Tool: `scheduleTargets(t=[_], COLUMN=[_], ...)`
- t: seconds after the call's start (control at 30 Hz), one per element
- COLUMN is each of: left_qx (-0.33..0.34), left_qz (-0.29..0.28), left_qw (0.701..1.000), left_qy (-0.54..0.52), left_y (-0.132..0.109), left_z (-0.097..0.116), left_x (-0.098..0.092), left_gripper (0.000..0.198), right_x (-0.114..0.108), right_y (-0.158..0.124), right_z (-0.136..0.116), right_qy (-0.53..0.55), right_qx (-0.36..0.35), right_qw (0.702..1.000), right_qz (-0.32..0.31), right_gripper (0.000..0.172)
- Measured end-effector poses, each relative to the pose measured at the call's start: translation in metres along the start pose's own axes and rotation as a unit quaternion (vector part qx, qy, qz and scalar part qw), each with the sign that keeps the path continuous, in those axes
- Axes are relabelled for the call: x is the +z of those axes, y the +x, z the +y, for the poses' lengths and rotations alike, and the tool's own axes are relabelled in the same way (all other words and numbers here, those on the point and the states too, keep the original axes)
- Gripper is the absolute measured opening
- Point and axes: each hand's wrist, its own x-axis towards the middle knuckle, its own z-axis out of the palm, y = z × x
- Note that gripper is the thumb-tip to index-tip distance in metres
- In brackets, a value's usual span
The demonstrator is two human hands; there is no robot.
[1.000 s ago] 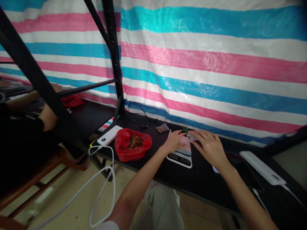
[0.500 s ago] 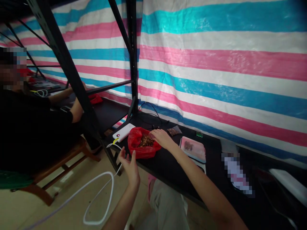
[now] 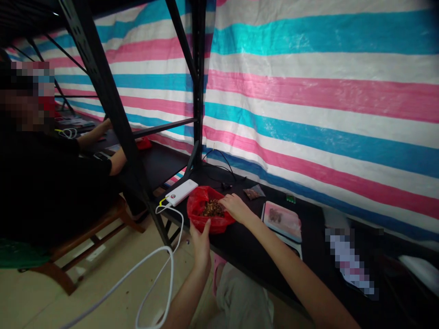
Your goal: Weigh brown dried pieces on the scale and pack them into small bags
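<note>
A red plastic bag (image 3: 196,203) lies open on the black table, with a heap of small brown pieces (image 3: 212,208) inside; their kind is too small to tell. At the bag's near side, my left hand (image 3: 201,242) grips the rim between thumb and fingers. My right hand (image 3: 236,208) comes in over the right rim, fingers bent together at the brown pieces. Its fingertips are hidden among them, so what they hold does not show. To the right lies a flat scale (image 3: 286,228) with a few brown bits on its pinkish tray.
A white power bank (image 3: 182,192) with a white cable (image 3: 171,278) sits left of the bag. Behind are a small clear packet (image 3: 254,192) and a green item (image 3: 291,198). A phone (image 3: 356,274) lies right. A black post (image 3: 99,100) separates a seated person (image 3: 51,183).
My left hand has moved up from the open air beside the bag and taken hold of its near rim. My right hand stays at the brown pieces. The view has shifted slightly.
</note>
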Motion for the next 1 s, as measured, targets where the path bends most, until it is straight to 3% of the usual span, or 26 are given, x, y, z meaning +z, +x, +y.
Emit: scheduleTargets(t=[0.13,0.3,0.53,0.7,0.87,1.0], left_qx=[-0.043,-0.003,0.033,0.019,-0.021,-0.023], left_qz=[0.036,0.063,0.030,0.052,0.068,0.081], left_qw=[0.998,0.998,0.998,0.997,0.997,0.996], left_qy=[-0.004,0.015,-0.043,-0.052,-0.029,0.017], left_y=[-0.001,0.006,0.011,0.019,0.027,0.026], left_z=[0.001,-0.004,-0.003,0.001,0.008,0.009], left_x=[0.005,0.010,0.017,0.011,-0.002,-0.012], left_gripper=[0.047,0.032,0.018,0.017,0.020,0.028], right_x=[0.002,0.005,0.022,0.039,0.050,0.048], right_y=[-0.002,-0.004,-0.007,-0.009,-0.007,-0.007], right_z=[-0.006,-0.009,-0.015,-0.017,-0.021,-0.026], right_qy=[0.027,0.088,0.234,0.391,0.539,0.586], right_qx=[0.012,0.044,0.107,0.141,0.170,0.193], right_qw=[1.000,0.995,0.964,0.903,0.812,0.767], right_qz=[0.004,0.019,0.073,0.111,0.149,0.178], right_gripper=[0.020,0.028,0.032,0.031,0.031,0.035])
